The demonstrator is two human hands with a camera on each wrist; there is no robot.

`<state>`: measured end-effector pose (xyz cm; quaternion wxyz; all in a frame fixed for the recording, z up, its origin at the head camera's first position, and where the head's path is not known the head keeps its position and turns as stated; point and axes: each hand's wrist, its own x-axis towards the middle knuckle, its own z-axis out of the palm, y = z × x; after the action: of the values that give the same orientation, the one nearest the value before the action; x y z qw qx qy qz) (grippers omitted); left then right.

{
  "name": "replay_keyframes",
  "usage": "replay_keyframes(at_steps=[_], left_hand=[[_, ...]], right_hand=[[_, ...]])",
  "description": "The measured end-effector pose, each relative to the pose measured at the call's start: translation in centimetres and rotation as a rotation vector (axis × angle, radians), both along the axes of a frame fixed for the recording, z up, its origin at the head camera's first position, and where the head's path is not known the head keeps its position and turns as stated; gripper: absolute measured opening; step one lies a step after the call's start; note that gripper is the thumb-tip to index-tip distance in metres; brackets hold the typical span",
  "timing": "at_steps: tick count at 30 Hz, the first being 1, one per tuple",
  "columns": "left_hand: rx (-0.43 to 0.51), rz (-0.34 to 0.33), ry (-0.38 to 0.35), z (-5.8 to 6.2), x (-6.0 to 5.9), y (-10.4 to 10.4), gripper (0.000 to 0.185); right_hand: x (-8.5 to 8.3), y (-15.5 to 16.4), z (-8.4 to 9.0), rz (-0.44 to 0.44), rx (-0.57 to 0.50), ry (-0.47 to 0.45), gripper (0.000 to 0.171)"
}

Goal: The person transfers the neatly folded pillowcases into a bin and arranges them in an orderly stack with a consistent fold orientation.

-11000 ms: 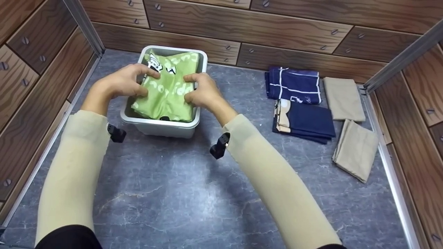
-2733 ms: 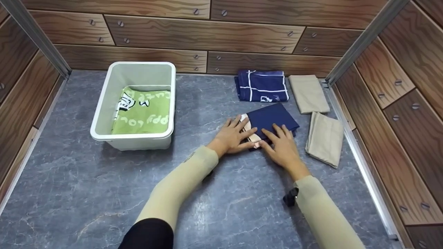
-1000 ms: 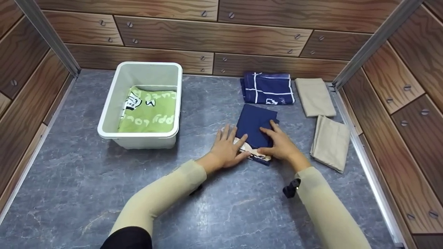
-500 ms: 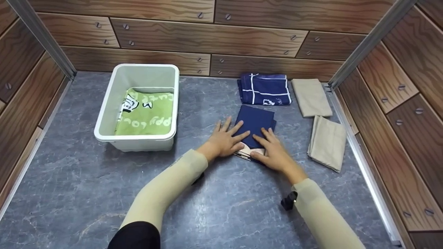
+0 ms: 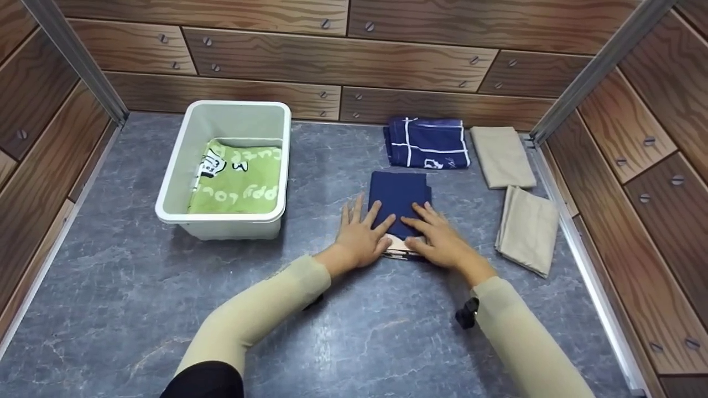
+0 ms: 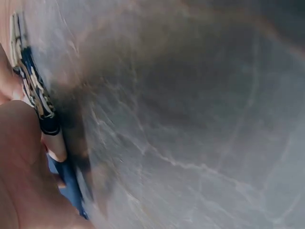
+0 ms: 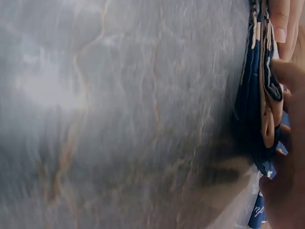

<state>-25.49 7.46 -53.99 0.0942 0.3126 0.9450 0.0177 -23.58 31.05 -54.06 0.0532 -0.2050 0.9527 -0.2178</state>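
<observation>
While both hands are flat on that folded navy cloth (image 5: 399,200), the trick is to keep the pressure even so the layers don't slide apart. Left hand (image 5: 360,235) has its fingers straight and spread over the near left corner; right hand (image 5: 437,239) lies the same way on the near right corner, nothing pinched or curled. The cloth sits on the grey table (image 5: 332,331) about mid-way, just in front of the checked navy cloth (image 5: 427,142). The wrist views show the stacked edges with a cream layer peeking out, so I'd say smooth from the middle outward and square up that near edge before lifting, otherwise the fold will probably open.

Count, for anyone keeping track:
- white bin (image 5: 177,182): one, with one green cloth (image 5: 237,179) lying in it
- navy cloths: two (plain one under the hands, checked one behind)
- beige cloths: two, one at the back (image 5: 502,156), one nearer (image 5: 526,228), both well right
</observation>
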Motion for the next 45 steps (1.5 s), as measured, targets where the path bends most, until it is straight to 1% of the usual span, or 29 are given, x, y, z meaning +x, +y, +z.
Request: replay_keyframes(at_steps=[3,8,10,13,16,18,23,27,31,36,45], left_hand=[[0.011,-0.02,0.012,0.3,-0.2,0.0,0.061],[0.095,-0.071,0.024,0.7,-1.9,-0.4,0.058],[0.096,-0.095,0.012,0.6,-2.5,-0.7,0.057],[0.064,-0.119,-0.012,0.4,-2.8,-1.0,0.058],[0.052,-0.112,-0.021,0.1,-2.7,-1.1,0.06],[0.053,-0.099,-0.015,0.0,-2.3,-1.1,0.06],[0.065,-0.044,-0.03,0.1,-1.3,-0.7,0.061],[0.065,-0.004,-0.049,-0.1,-0.9,-0.4,0.061],[0.074,0.013,-0.056,-0.3,-0.7,-0.4,0.06],[0.113,0.021,-0.062,-0.4,-0.7,-0.5,0.059],[0.136,0.018,-0.088,-0.1,-0.9,-0.9,0.06]], right_hand=[[0.2,-0.3,0.0,-0.007,-0.004,0.011,0.05],[0.5,-0.5,0.1,0.001,0.008,-0.005,0.049],[0.5,-0.5,0.0,0.009,0.016,-0.014,0.051],[0.3,-0.3,0.0,0.024,0.027,-0.024,0.054],[0.0,-0.1,0.0,0.034,0.034,-0.037,0.055],[-0.2,0.1,0.0,0.045,0.039,-0.038,0.056],[-0.8,0.3,-0.1,0.061,0.036,-0.036,0.058],[-1.0,0.2,-0.2,0.066,0.028,-0.039,0.059],[-1.1,0.1,-0.2,0.061,0.03,-0.042,0.059],[-1.2,-0.2,-0.3,0.051,0.044,-0.048,0.059],[-1.0,-0.8,0.3,0.048,0.043,-0.038,0.06]])
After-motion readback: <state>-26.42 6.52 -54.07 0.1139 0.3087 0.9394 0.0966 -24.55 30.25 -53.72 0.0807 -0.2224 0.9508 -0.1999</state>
